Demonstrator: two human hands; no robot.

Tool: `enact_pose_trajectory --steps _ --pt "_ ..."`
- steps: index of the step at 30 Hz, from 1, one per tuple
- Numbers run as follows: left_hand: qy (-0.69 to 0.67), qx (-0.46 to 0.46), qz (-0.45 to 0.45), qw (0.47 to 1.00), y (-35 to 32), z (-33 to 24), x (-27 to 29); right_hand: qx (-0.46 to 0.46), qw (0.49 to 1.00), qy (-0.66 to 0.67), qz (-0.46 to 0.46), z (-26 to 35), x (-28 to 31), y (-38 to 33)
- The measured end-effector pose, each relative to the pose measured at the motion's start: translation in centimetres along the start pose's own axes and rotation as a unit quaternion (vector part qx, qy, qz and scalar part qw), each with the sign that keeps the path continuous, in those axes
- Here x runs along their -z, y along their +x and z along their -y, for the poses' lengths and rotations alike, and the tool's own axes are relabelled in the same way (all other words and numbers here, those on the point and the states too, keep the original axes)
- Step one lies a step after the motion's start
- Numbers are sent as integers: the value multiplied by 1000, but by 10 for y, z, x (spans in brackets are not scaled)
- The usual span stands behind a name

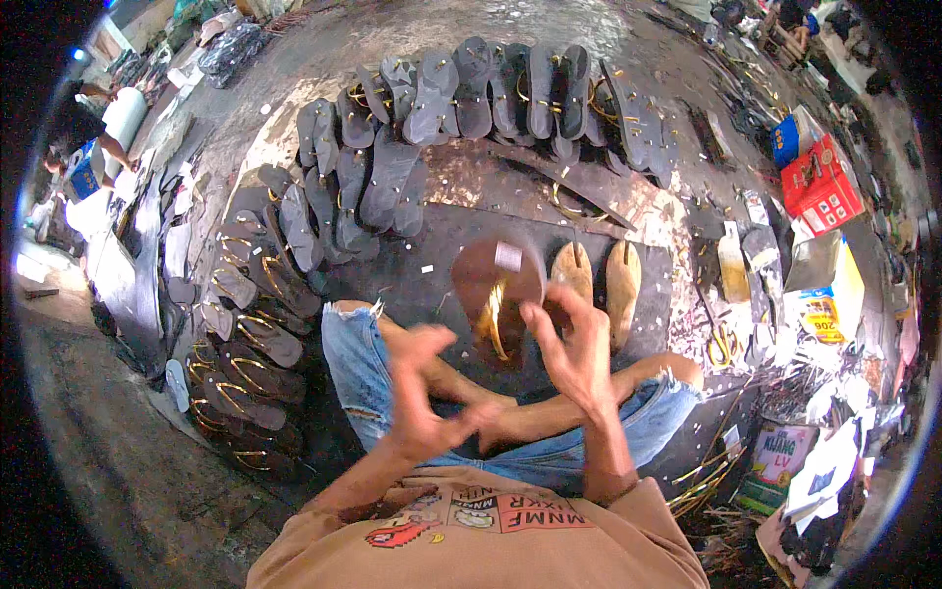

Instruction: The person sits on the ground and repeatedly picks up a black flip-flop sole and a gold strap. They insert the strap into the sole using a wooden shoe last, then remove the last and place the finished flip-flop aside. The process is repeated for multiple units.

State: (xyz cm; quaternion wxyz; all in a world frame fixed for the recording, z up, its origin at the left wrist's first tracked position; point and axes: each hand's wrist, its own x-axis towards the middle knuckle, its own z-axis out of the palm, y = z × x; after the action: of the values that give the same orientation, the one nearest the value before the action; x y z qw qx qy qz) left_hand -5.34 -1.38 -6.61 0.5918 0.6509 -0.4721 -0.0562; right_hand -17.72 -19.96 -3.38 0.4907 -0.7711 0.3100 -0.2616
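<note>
My right hand [574, 344] pinches the edge of a brown flip-flop [474, 280] between thumb and fingers. The flip-flop is raised in front of my crossed legs and slightly smeared by motion. It has a shiny gold strap and a small pale label near one end. To its left, my left hand [420, 388] is blurred, with thumb and fingers spread and nothing in them. Just beyond my right hand lie two wooden foot-shaped lasts, a left one [567, 263] partly behind the fingers and a right one [624, 280] in fuller view.
Dark soles [474, 88] with strap ends curve around the far side. Finished gold-strapped sandals [257, 378] pile up at the left. On the right are a red box [822, 187], a yellow-white box [826, 285], a bottle of yellowish liquid [732, 265] and scissors [724, 344].
</note>
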Motion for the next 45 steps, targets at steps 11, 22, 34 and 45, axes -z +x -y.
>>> enact_pose_trajectory --steps 11,22,34,45 --pt "-41 -149 149 977 65 -53 9 223 975 -9 12 34 29 -48" --pt "112 -204 208 950 79 -61 27 257 966 5 -9 34 33 -57" --pt "4 -118 284 951 47 -30 17 134 985 -8 104 20 34 -46" --pt "-478 345 126 798 109 66 13 -214 954 -205 -54 -179 1 -31"
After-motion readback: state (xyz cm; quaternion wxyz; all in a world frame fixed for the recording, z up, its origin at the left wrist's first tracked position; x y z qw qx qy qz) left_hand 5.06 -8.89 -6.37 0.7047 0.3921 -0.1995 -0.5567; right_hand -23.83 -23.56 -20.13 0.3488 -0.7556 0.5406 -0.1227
